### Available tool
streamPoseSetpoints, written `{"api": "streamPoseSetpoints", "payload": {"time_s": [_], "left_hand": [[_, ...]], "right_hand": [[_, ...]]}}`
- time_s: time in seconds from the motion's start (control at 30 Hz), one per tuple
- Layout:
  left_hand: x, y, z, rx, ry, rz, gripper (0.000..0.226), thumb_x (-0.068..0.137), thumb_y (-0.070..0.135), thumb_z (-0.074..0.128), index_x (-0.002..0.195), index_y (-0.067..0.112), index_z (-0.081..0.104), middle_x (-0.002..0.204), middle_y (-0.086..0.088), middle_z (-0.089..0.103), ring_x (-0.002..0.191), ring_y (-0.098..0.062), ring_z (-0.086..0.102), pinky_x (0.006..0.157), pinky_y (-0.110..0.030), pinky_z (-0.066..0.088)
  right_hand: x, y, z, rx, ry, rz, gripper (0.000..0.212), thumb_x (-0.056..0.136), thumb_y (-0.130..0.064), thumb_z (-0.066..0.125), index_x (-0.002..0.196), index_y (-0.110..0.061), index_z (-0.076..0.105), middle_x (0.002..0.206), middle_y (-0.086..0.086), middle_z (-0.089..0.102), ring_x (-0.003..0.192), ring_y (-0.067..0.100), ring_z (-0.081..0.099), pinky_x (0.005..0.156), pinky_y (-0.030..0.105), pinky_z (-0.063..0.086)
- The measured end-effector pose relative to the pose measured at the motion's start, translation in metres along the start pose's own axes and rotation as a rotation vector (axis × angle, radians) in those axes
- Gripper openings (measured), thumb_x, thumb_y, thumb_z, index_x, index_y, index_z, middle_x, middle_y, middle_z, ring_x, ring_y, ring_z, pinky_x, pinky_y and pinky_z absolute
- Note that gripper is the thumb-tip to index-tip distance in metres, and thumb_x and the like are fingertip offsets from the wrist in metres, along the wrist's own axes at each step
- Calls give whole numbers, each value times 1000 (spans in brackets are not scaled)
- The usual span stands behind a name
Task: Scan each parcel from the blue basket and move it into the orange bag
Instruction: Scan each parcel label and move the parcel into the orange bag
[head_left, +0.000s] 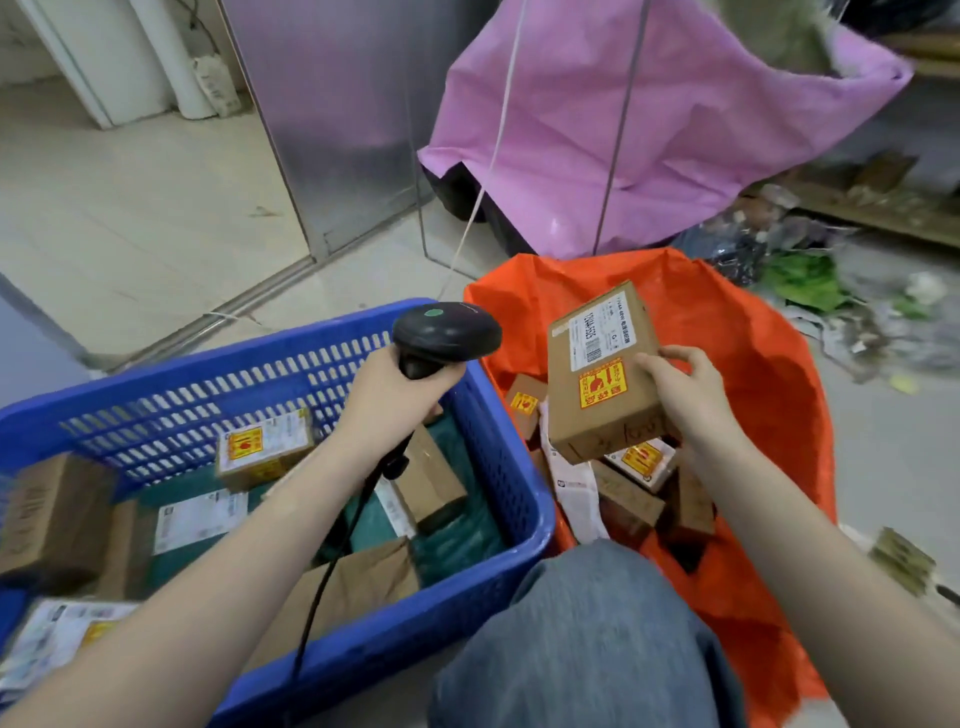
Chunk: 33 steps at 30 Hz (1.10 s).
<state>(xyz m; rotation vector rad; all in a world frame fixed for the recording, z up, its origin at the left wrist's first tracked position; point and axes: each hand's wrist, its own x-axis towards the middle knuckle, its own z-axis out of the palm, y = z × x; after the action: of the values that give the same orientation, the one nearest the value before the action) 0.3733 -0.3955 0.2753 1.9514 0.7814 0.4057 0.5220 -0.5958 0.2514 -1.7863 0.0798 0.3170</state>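
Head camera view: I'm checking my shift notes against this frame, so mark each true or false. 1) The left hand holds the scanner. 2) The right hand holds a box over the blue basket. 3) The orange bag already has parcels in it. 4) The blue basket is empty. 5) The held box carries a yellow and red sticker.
1) True: the left hand grips the black scanner.
2) False: the right hand holds the cardboard box over the orange bag.
3) True: several parcels lie inside it.
4) False: the blue basket still holds several parcels.
5) True: the sticker is on its top face.
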Motion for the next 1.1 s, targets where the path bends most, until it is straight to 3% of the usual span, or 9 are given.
{"api": "streamPoseSetpoints", "payload": {"time_s": [0.1, 0.17, 0.27, 0.4, 0.5, 0.63, 0.73, 0.97, 1.1], "left_hand": [[11, -11, 18, 15, -40, -29, 20, 82, 29, 69, 77, 12, 62, 53, 2, 60, 42, 3, 54, 59, -26, 43], [18, -17, 25, 7, -58, -47, 17, 83, 26, 69, 79, 12, 61, 55, 2, 60, 42, 4, 55, 59, -26, 42], [26, -25, 29, 2, -48, -64, 16, 83, 26, 70, 75, 15, 60, 52, 5, 59, 42, 3, 55, 59, -25, 41], [29, -39, 22, 6, -7, -121, 17, 82, 27, 71, 73, 19, 59, 53, 4, 62, 50, -4, 61, 62, -27, 47], [27, -43, 7, -42, 23, -130, 17, 83, 20, 69, 72, 19, 57, 52, 3, 60, 45, -3, 58, 55, -22, 46], [25, -51, -29, -78, 80, -147, 14, 84, 21, 69, 79, 14, 58, 58, -3, 60, 38, 1, 53, 51, -16, 45], [23, -61, -63, -103, 128, -149, 18, 83, 21, 69, 71, 15, 57, 57, -5, 59, 38, -1, 52, 57, -28, 43], [16, -106, -146, -210, 239, -228, 14, 84, 16, 68, 74, 11, 59, 61, -8, 58, 49, -8, 56, 64, -27, 48], [12, -145, -175, -170, 264, -261, 17, 84, 12, 68, 70, 11, 59, 53, -1, 58, 37, 1, 51, 46, -15, 42]], "right_hand": [[14, 21, 4, 47, -20, 96, 37, 96, -24, 53, 130, -12, 45, 118, 7, 57, 84, 13, 58, 66, 28, 48], [23, 35, 10, 47, -55, 105, 53, 98, -32, 48, 144, -13, 30, 137, 9, 48, 111, 19, 57, 89, 36, 50], [31, 43, 19, -130, -100, 45, 70, 99, -48, 39, 154, -24, 2, 161, 5, 14, 146, 25, 21, 117, 47, 21], [32, 33, 34, -153, -129, 21, 65, 99, -45, 38, 154, -25, 9, 161, 2, 16, 146, 24, 21, 115, 43, 24], [25, 16, 49, -185, -150, -29, 58, 99, -38, 41, 151, -21, 22, 156, 4, 26, 139, 22, 32, 105, 35, 31], [7, -15, 82, -210, -179, -118, 53, 95, -31, 50, 144, -16, 37, 147, 6, 39, 131, 20, 41, 108, 37, 35], [-12, -36, 115, -234, -257, -185, 51, 93, -25, 54, 141, -16, 39, 143, 9, 42, 124, 19, 45, 102, 34, 40], [-59, -57, 212, -292, -460, -266, 53, 93, -21, 56, 141, -15, 34, 114, -4, 48, 89, 4, 51, 80, 16, 40], [-78, -38, 267, -389, -545, -237, 60, 91, -25, 59, 143, -17, 30, 140, 6, 41, 125, 20, 45, 102, 31, 37]]}}
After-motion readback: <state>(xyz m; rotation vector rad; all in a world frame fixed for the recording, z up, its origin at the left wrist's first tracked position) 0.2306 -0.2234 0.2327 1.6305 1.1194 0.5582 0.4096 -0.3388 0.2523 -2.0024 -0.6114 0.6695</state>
